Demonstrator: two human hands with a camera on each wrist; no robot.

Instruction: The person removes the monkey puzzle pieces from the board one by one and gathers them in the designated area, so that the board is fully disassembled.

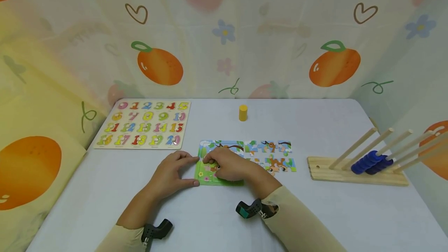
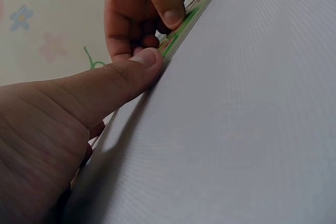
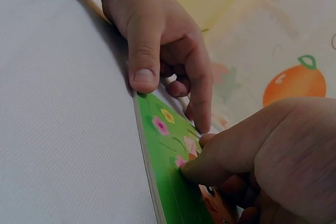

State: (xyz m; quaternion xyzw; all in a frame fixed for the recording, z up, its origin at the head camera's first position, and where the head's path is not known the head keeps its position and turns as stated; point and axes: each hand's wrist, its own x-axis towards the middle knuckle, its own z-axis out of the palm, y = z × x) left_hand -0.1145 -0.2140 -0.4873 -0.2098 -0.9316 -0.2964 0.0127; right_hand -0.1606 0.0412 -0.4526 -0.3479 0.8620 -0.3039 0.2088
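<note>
I locate the puzzle board (image 1: 219,183) at frame centre, partly under the right grip (image 1: 231,164). My left grip (image 1: 169,174) is spread, index and thumb bracing the board's left edge. The right thumb and index touch the board; whether they pinch a piece, I cannot tell. I advise: align edges, then press flat. Legible: "happy" on the backdrop (image 1: 280,61), upper left and upper right; numerals 0–20 on the number board (image 1: 140,147), left.

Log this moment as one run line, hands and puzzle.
left hand: touching puzzle board at left edge | right hand: touching puzzle face | pieces: right of board
</note>
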